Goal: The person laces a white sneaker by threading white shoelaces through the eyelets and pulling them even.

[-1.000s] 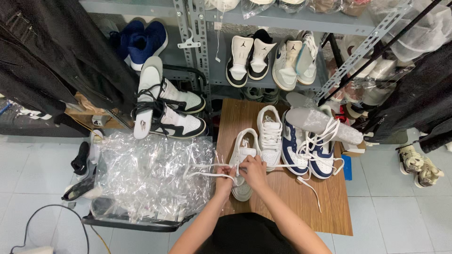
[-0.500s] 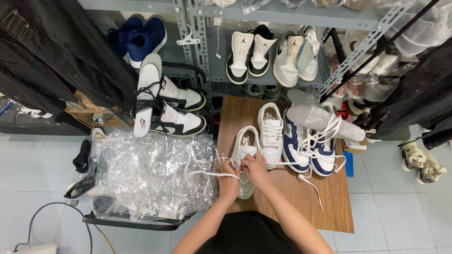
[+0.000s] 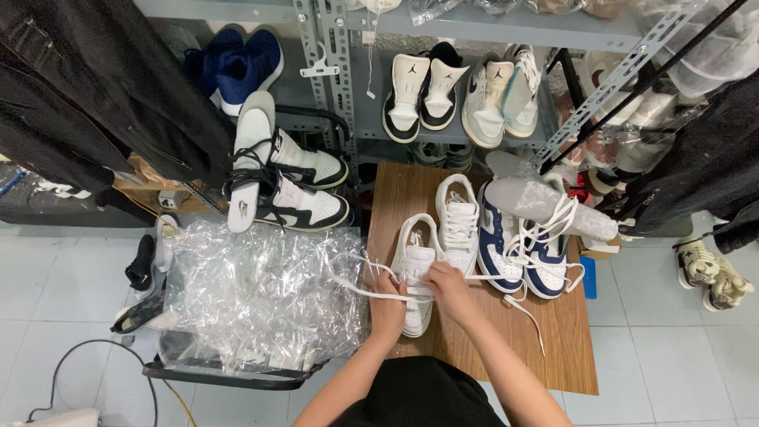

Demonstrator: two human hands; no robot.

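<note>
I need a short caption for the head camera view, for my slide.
Both hands, left hand and right hand, lace a white sneaker on a wooden table.

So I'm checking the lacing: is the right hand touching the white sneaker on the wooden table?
Touching. The head view shows the right hand resting on top of the white sneaker, fingers on its tongue, with no gap between them.

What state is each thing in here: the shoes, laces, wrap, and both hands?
White sneaker: flat on the wooden table, partly laced.
White lace: loose, trailing left over the plastic.
Left hand: on the sneaker, gripping lace.
Right hand: on the sneaker, pinching lace.
Second white sneaker: laced, untouched.
Navy-and-white pair: laces undone.
Clear plastic wrap: crumpled, heaped in a basket.
</note>
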